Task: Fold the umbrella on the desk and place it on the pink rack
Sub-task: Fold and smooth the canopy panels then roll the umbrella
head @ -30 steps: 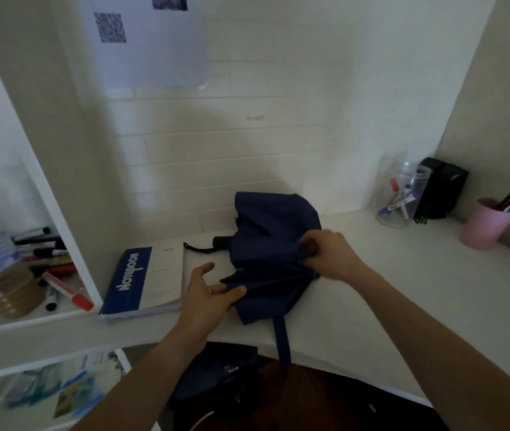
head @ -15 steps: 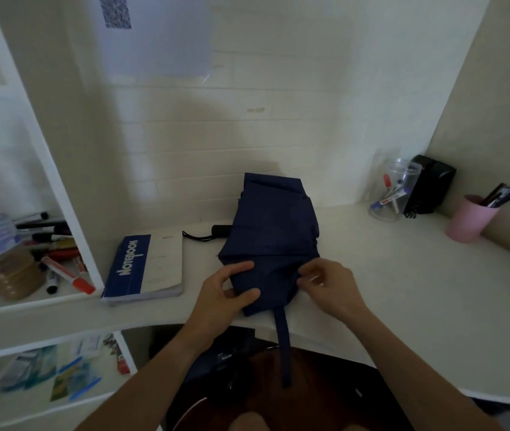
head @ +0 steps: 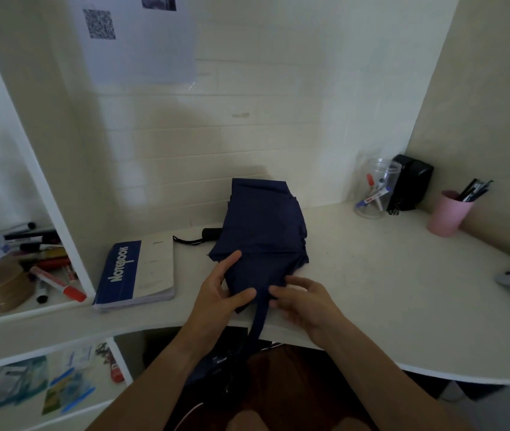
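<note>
Right hand (head: 305, 301) slid nearer desk (head: 371, 275) edge — both hands' fingers pinching umbrella (head: 263, 231).

Navy umbrella (head: 263, 231) is lying collapsed on the white desk (head: 371, 275), strap (head: 258, 315) dangling over the desk's front edge.

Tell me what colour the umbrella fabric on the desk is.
Dark navy blue, plain: the umbrella, clearest in the head view.

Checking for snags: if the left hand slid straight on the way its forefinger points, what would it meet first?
The left hand points up-right, across the navy umbrella canopy it already touches. Beyond that, probably the wall, though depth is unclear.
</note>
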Demonstrator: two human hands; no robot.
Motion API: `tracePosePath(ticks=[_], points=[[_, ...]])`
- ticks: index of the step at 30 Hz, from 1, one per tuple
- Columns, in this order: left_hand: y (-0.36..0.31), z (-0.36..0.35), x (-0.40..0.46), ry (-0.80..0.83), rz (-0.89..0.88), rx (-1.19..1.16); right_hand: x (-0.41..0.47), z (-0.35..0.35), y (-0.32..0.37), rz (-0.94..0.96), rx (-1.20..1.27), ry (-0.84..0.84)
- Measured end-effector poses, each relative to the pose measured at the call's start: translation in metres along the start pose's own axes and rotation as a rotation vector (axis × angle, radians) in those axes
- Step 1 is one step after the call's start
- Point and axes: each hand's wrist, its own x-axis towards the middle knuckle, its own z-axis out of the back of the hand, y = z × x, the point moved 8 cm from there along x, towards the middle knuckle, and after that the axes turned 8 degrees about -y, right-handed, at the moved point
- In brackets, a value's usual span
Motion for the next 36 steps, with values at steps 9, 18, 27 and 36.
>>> tracePosePath(ticks=[9,18,27,36], points=[[0.02,0.013,-0.011,-0.008,0.075,0.223,-0.019,0.033,-0.009,0.095,-0.142,-0.067],[0.021,0.035,-0.007,-0.089,0.103,0.554,-0.013,0.034,-0.007,0.069,-0.188,-0.072],[-0.011,0.002,0.003,0.218,-0.72,1.316,-0.015,-0.002,0.066,1.082,-0.876,0.017],[0.041,0.002,0.066,0.403,-0.343,1.464,0.07,-0.003,0.046,0.861,-1.348,0.095]])
